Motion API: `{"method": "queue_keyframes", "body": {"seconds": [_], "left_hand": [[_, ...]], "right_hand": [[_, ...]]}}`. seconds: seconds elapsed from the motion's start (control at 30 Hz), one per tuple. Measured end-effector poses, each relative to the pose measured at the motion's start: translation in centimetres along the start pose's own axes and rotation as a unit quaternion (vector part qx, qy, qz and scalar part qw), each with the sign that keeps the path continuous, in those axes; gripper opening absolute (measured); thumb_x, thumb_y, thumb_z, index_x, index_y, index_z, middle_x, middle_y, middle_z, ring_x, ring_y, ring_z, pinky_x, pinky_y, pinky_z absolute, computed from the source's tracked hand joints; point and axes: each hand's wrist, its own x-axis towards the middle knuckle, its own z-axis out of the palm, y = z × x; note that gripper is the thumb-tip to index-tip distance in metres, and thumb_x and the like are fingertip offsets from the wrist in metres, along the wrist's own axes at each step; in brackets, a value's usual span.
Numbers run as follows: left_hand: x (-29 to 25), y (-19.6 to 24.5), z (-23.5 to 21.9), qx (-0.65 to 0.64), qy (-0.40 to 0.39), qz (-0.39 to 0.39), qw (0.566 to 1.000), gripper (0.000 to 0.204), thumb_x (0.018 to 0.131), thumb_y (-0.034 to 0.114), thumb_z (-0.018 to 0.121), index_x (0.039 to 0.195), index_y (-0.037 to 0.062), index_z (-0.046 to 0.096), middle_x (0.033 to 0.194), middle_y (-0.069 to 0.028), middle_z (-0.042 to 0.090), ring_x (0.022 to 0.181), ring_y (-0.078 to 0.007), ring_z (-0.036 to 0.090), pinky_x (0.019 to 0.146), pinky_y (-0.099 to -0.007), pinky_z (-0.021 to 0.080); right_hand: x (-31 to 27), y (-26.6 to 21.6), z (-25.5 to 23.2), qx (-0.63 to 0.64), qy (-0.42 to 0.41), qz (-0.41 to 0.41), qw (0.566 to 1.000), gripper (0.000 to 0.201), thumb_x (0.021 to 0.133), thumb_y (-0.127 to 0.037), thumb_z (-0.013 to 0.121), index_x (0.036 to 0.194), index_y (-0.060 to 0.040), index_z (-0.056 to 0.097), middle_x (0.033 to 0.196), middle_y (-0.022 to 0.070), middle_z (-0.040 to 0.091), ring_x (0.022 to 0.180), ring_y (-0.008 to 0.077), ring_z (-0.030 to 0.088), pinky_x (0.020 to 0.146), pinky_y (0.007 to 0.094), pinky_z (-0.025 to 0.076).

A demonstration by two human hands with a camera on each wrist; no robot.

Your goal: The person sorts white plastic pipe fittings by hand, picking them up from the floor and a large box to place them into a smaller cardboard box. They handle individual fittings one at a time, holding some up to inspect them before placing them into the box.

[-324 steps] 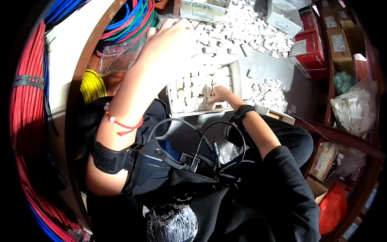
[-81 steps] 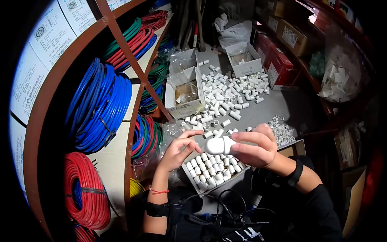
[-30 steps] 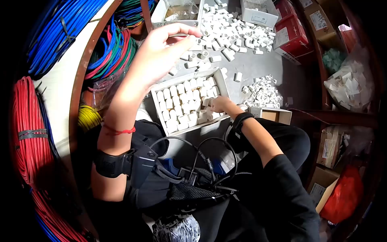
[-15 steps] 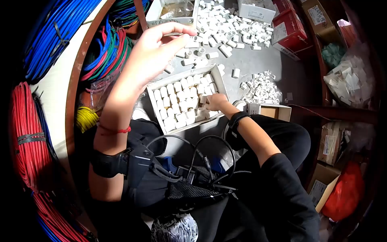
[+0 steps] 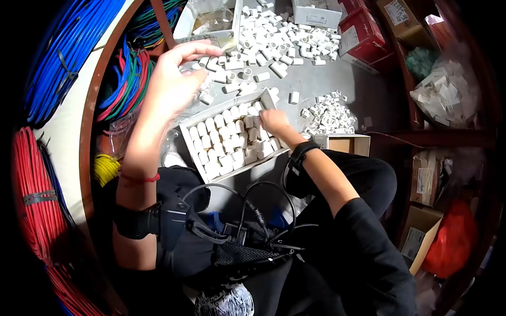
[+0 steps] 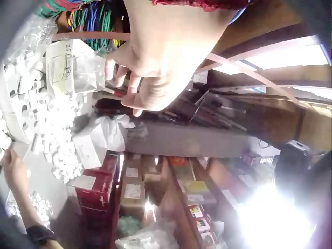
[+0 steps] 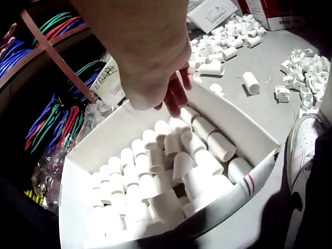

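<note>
A white cardboard box holds rows of short white pipe couplings, most standing upright, some tilted. My right hand is inside the box near its far right corner. In the right wrist view its fingers point down, fingertips right at the couplings of the upper row; the thumb is hidden, and I cannot tell whether it pinches one. My left hand is raised to the left of the box, fingers loosely bent and thumb apart. Nothing shows between its fingers in the left wrist view.
Loose couplings spread over the grey floor beyond the box, beside a pile of small white clips. White boxes and a red carton stand behind. Shelves with cable coils flank the left.
Over the last second, my right hand shifts from the gap in the rows to the box's far right corner. The left hand stays raised with its fingers much the same.
</note>
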Motion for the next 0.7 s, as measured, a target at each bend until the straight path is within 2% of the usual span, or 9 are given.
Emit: {"method": "queue_keyframes", "body": {"seconds": [0.07, 0.17, 0.2, 0.3, 0.37, 0.4, 0.5, 0.57, 0.7], "left_hand": [[0.4, 0.0, 0.5, -0.019, 0.012, -0.034, 0.999, 0.007, 0.073, 0.008, 0.055, 0.077, 0.0029, 0.056, 0.107, -0.0080, 0.049, 0.096, -0.0129, 0.044, 0.086, -0.0261, 0.031], [1.1, -0.8, 0.6, 0.032, 0.005, 0.005, 0.999, 0.010, 0.074, 0.012, 0.056, 0.074, 0.0022, 0.054, 0.105, -0.0085, 0.050, 0.095, -0.0127, 0.045, 0.084, -0.0279, 0.033], [1.2, -0.7, 1.2, -0.022, 0.041, 0.004, 0.999, 0.010, 0.070, 0.011, 0.060, 0.068, 0.0033, 0.054, 0.099, -0.0076, 0.054, 0.090, -0.0151, 0.049, 0.076, -0.0277, 0.038], [1.8, -0.1, 1.9, -0.042, 0.107, 0.002, 0.993, 0.007, 0.073, 0.007, 0.057, 0.068, 0.0031, 0.054, 0.097, -0.0077, 0.053, 0.085, -0.0139, 0.050, 0.074, -0.0242, 0.037], [2.5, -1.7, 1.2, -0.026, 0.095, 0.034, 0.995, 0.011, 0.075, 0.009, 0.056, 0.067, 0.0008, 0.054, 0.096, -0.0084, 0.052, 0.083, -0.0121, 0.049, 0.074, -0.0220, 0.037], [2.5, -2.0, 1.0, -0.093, 0.078, 0.006, 0.993, 0.015, 0.076, 0.009, 0.056, 0.066, -0.0012, 0.054, 0.095, -0.0093, 0.051, 0.084, -0.0110, 0.048, 0.074, -0.0216, 0.037], [3.2, -2.5, 1.0, -0.041, 0.160, 0.033, 0.986, 0.005, 0.075, 0.004, 0.054, 0.077, -0.0002, 0.053, 0.094, -0.0098, 0.051, 0.081, -0.0106, 0.048, 0.075, -0.0222, 0.038], [3.8, -2.4, 0.7, -0.072, 0.192, -0.036, 0.978, 0.011, 0.075, 0.002, 0.053, 0.085, -0.0012, 0.052, 0.086, -0.0058, 0.053, 0.077, -0.0080, 0.048, 0.069, -0.0179, 0.037], [5.6, -2.9, 0.5, -0.027, 0.210, -0.063, 0.975, 0.014, 0.077, 0.004, 0.052, 0.089, -0.0023, 0.050, 0.076, -0.0034, 0.053, 0.071, -0.0058, 0.048, 0.063, -0.0149, 0.035]], "right_hand": [[0.6, 0.9, -2.4, -0.002, 0.068, 0.008, 0.998, 0.017, 0.073, -0.013, 0.044, 0.087, -0.0045, 0.046, 0.077, 0.0144, 0.057, 0.072, 0.0281, 0.056, 0.058, 0.0372, 0.045], [1.5, 3.7, -4.2, 0.059, 0.190, 0.015, 0.980, 0.025, 0.067, -0.006, 0.045, 0.092, -0.0063, 0.043, 0.082, 0.0142, 0.056, 0.078, 0.0297, 0.054, 0.062, 0.0388, 0.044], [1.6, 4.5, -5.0, 0.071, 0.135, 0.076, 0.985, 0.025, 0.068, -0.008, 0.045, 0.093, -0.0067, 0.044, 0.083, 0.0144, 0.056, 0.078, 0.0304, 0.055, 0.064, 0.0390, 0.044], [2.8, 7.5, -5.7, 0.015, -0.016, 0.201, 0.979, 0.024, 0.071, -0.018, 0.045, 0.090, -0.0056, 0.055, 0.089, 0.0156, 0.057, 0.080, 0.0309, 0.056, 0.067, 0.0374, 0.045], [3.9, 10.9, -3.4, 0.007, 0.020, 0.223, 0.974, 0.025, 0.073, -0.022, 0.045, 0.086, -0.0066, 0.058, 0.092, 0.0154, 0.056, 0.081, 0.0307, 0.055, 0.068, 0.0376, 0.045], [4.5, 13.4, -1.6, 0.027, 0.019, 0.193, 0.981, 0.028, 0.071, -0.021, 0.048, 0.095, -0.0080, 0.053, 0.096, 0.0152, 0.054, 0.085, 0.0300, 0.054, 0.070, 0.0371, 0.044], [4.0, 14.6, -0.8, 0.091, 0.101, 0.228, 0.964, 0.053, 0.061, -0.013, 0.058, 0.108, -0.0094, 0.034, 0.094, 0.0193, 0.051, 0.081, 0.0329, 0.053, 0.067, 0.0372, 0.043], [4.9, 15.9, -0.1, 0.124, 0.063, 0.244, 0.960, 0.046, 0.061, -0.023, 0.061, 0.101, -0.0073, 0.044, 0.087, 0.0172, 0.056, 0.080, 0.0311, 0.054, 0.069, 0.0358, 0.043], [7.1, 17.3, 0.8, 0.110, -0.029, 0.265, 0.958, 0.040, 0.062, -0.024, 0.059, 0.098, -0.0088, 0.052, 0.089, 0.0128, 0.058, 0.084, 0.0277, 0.054, 0.072, 0.0335, 0.043]]}}
